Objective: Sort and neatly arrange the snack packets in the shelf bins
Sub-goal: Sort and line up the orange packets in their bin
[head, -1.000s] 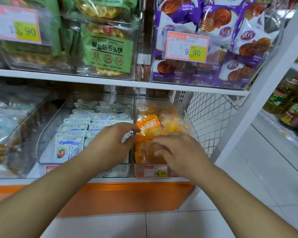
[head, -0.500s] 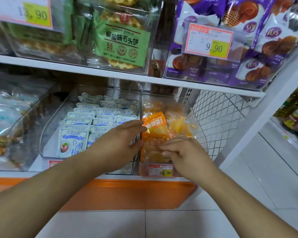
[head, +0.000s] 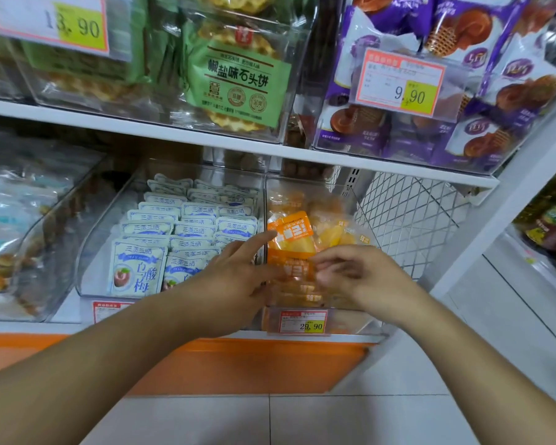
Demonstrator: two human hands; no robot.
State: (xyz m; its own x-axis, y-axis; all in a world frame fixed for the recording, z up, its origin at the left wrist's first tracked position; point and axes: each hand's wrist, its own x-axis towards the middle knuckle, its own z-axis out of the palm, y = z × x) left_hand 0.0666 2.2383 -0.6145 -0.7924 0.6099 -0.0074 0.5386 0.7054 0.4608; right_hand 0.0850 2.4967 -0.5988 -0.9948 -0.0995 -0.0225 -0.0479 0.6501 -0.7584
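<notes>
I have both hands at the clear bin (head: 360, 200) of orange snack packets (head: 291, 231) on the lower shelf, right of the white plum packets (head: 138, 268). My left hand (head: 235, 277) has a spread grip, forefinger touching the upright packet; my right hand (head: 357, 274) pinches a lower one. A careless tug could topple the leaning stack or knock packets over the divider.

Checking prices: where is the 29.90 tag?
Head view, lower shelf, right of centre: the 29.90 tag sits on the front of the orange packets' bin, just below both hands.
</notes>
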